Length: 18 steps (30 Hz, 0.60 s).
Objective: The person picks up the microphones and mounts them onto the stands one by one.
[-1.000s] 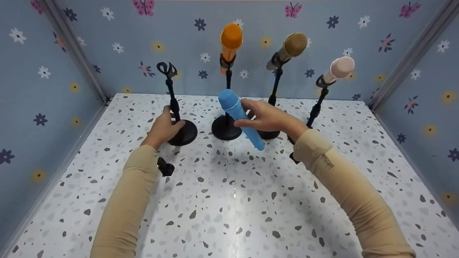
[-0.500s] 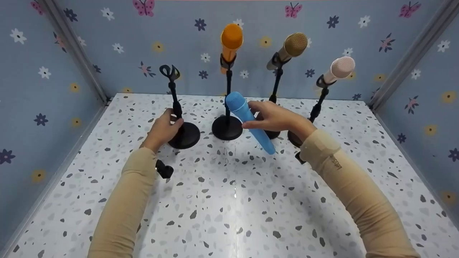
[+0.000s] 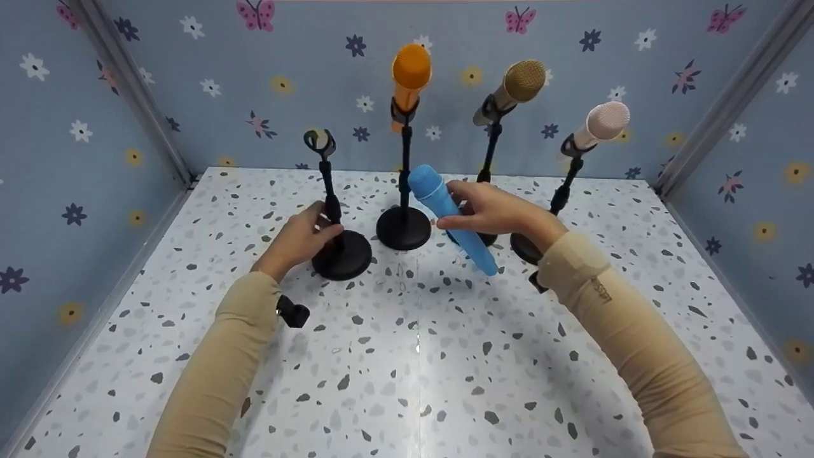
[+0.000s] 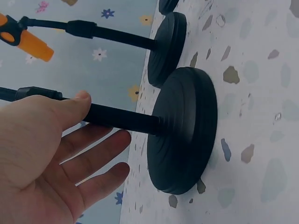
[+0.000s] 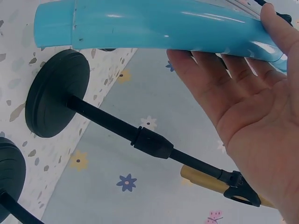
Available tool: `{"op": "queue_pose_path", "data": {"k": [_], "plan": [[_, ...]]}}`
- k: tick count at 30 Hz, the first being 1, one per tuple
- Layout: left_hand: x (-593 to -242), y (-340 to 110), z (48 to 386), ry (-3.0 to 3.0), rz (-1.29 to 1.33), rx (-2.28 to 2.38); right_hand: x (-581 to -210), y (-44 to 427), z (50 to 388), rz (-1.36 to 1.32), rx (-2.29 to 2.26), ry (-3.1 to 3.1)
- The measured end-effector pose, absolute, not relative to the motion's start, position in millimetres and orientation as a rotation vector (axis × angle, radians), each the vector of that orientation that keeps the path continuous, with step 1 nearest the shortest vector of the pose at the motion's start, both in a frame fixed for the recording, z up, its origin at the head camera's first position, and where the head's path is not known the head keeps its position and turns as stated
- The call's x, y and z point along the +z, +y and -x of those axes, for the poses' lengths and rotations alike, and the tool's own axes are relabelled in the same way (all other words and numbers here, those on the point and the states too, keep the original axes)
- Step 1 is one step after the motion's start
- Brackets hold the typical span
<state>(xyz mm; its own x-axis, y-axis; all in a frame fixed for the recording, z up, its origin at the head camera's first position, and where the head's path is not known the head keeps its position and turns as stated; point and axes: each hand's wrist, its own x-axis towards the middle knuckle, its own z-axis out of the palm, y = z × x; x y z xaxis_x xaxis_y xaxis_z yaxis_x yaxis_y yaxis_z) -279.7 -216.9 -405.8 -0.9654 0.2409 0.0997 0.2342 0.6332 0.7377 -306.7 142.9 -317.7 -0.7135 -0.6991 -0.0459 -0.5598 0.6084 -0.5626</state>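
Observation:
In the head view my left hand point(image 3: 297, 239) holds the lower pole of a black microphone stand point(image 3: 348, 259) with a round base. That stand's top clip bears no microphone. The left wrist view shows my thumb and fingers around the pole point(image 4: 124, 118), just above the base, which appears to rest on the table. My right hand point(image 3: 499, 208) grips a blue microphone point(image 3: 472, 244) between thumb and fingers, in the air over the table. Its head points up and left, its tail down and right. In the right wrist view the microphone body point(image 5: 140, 23) lies across my fingers.
Behind my hands, stands carry an orange microphone point(image 3: 411, 69), a gold microphone point(image 3: 523, 81) and a pale pink microphone point(image 3: 605, 121). A speckled white table point(image 3: 394, 381) reaches back to a flowered blue wall point(image 3: 210, 121). Side walls flank it.
My left hand has brought the stand rightward and nearer to me, and its clip has turned. My right hand has moved slightly right and down with the blue microphone.

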Motion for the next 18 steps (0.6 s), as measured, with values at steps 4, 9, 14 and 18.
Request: {"op": "queue_pose_path", "data": {"k": [4,9,14,18], "plan": [[-403,-207,276,2.786,-0.47,1.254,-319,145,306,0.961,-0.766,2.571],[-399,-189,271,2.75,-0.542,1.225,-319,149,306,0.842,-0.812,2.564],[-400,-172,267,2.747,-0.628,1.184,-321,154,307,0.764,-0.84,2.561],[-401,-161,265,2.75,-0.68,1.171,-323,157,307,0.751,-0.829,2.563]]}}
